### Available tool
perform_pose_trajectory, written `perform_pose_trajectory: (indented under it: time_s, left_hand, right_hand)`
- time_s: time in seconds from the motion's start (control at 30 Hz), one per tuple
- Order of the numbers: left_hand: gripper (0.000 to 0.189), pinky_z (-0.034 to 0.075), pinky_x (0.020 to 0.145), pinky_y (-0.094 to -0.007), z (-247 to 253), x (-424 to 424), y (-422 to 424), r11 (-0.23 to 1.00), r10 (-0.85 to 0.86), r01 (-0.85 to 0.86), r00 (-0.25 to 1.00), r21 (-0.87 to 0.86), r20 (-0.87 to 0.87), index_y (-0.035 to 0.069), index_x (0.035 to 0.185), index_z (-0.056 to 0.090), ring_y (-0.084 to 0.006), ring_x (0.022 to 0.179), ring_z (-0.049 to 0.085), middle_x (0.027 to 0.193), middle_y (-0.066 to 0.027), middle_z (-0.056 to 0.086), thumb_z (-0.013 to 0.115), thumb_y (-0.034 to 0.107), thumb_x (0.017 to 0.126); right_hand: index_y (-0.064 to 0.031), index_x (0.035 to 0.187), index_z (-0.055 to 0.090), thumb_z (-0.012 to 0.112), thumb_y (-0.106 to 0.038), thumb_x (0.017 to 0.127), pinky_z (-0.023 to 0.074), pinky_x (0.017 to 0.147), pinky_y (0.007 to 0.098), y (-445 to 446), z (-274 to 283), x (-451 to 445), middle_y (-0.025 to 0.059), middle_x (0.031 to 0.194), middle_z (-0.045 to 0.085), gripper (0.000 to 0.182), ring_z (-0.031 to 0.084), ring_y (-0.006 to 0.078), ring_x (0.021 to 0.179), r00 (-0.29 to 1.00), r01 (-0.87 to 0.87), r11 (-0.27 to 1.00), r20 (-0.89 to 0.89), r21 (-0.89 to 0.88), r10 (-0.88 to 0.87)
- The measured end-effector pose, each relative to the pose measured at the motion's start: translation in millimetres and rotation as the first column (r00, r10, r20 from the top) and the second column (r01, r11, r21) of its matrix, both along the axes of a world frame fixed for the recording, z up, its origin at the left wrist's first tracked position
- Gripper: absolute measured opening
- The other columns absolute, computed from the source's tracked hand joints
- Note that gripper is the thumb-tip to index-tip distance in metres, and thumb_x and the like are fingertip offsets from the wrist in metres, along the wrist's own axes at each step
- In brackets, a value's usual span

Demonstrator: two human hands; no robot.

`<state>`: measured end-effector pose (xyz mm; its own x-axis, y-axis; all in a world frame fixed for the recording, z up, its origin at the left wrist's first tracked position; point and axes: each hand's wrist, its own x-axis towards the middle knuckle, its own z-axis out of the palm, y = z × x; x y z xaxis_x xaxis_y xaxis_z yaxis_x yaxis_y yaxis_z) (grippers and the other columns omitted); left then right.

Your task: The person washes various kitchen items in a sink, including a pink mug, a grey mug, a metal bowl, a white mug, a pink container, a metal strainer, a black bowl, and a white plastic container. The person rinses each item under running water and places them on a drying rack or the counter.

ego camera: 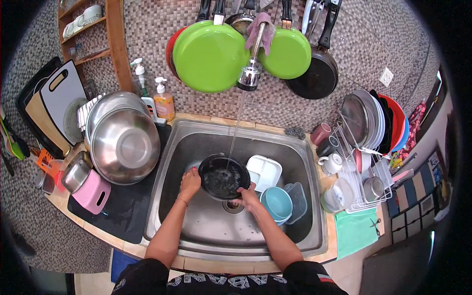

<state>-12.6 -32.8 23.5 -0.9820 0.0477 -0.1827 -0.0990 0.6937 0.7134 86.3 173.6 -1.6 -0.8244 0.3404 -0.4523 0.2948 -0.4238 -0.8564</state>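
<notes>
Both hands hold a round black bowl (pixel 224 177) over the stainless steel sink (pixel 206 236), under water running from the faucet (pixel 249 76). My left hand (pixel 190 181) grips the bowl's left rim. On its lower right side is my right hand (pixel 249 197), with the thumb over the rim. Water pools inside the bowl. To the right in the sink lie a white divided tray (pixel 264 172), stacked light blue bowls (pixel 276 203) and a clear plastic container (pixel 297 202). The drain (pixel 233 207) shows partly below the bowl.
Steel bowls (pixel 125 147) and a pink container (pixel 92 191) rest on a black mat (pixel 125 210) at left. A white wire dish rack (pixel 363 177) with dishes, several mugs and a green cloth (pixel 356 232) are at right. Green pans (pixel 210 55) hang behind the faucet.
</notes>
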Motion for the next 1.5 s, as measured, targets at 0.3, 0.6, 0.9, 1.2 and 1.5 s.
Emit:
perform_pose_trajectory:
  time_s: [0.3, 0.6, 0.9, 1.2, 1.5]
  left_hand:
    - [0.040, 0.042, 0.093, -0.0460, -30.1, -20.9, -11.5, 0.732, -0.510, 0.572, 0.820, -0.370, 0.258, 0.002, 0.113, 0.058, -0.0431, 0.107, 0.052, 0.108, -0.0254, 0.059, 0.042, 0.029, 0.089]
    - [0.037, 0.042, 0.095, -0.0419, -37.8, -7.2, 0.8, 0.809, -0.474, 0.519, 0.853, -0.277, 0.216, 0.001, 0.109, 0.061, -0.0385, 0.111, 0.052, 0.115, -0.0237, 0.056, 0.052, 0.027, 0.084]
    - [0.053, 0.036, 0.098, -0.0443, -18.2, 1.4, -1.7, 0.920, -0.350, 0.354, 0.935, -0.168, 0.054, -0.002, 0.110, 0.060, -0.0409, 0.109, 0.051, 0.114, -0.0253, 0.056, 0.035, 0.041, 0.091]
    - [0.054, 0.053, 0.075, -0.0435, 18.2, 7.1, 10.6, 0.828, -0.142, -0.089, 0.922, 0.553, 0.360, -0.001, 0.124, 0.046, -0.0326, 0.093, 0.062, 0.105, -0.0200, 0.060, 0.042, 0.041, 0.090]
    - [0.050, 0.058, 0.053, -0.0327, 7.9, 13.9, 14.8, 0.730, -0.122, -0.072, 0.965, 0.679, 0.233, 0.010, 0.128, 0.042, -0.0219, 0.077, 0.064, 0.102, -0.0114, 0.059, 0.053, 0.007, 0.080]
  right_hand:
    - [-0.0075, 0.119, 0.010, 0.044, 0.009, 0.082, 0.0562, 0.069, 0.0567, 1.3, 7.7, -1.9, 0.0269, 0.126, 0.026, 0.053, 0.049, 0.0485, 0.105, 0.999, 0.014, 0.995, 0.037, -0.102, -0.011]
    - [-0.0126, 0.124, 0.009, 0.045, 0.006, 0.083, 0.0551, 0.073, 0.0567, 1.3, 12.4, 0.7, 0.0215, 0.132, 0.025, 0.058, 0.043, 0.0400, 0.115, 0.997, 0.062, 0.993, -0.048, -0.103, -0.067]
    - [-0.0100, 0.121, 0.013, 0.047, 0.007, 0.081, 0.0573, 0.071, 0.0529, -3.7, 21.0, 0.1, 0.0244, 0.127, 0.027, 0.056, 0.048, 0.0421, 0.108, 0.979, 0.200, 0.979, 0.044, -0.046, -0.198]
    - [-0.0133, 0.127, 0.012, 0.052, -0.001, 0.083, 0.0585, 0.068, 0.0426, -5.0, 5.8, -0.7, 0.0195, 0.126, 0.033, 0.061, 0.052, 0.0351, 0.105, 0.986, 0.163, 0.986, -0.025, -0.032, -0.164]
    - [-0.0067, 0.138, 0.025, 0.055, -0.011, 0.083, 0.0099, 0.108, 0.0525, -29.0, 33.6, 10.2, 0.0203, 0.137, 0.032, 0.062, 0.032, 0.0413, 0.126, 0.923, 0.295, 0.113, -0.314, 0.949, 0.223]
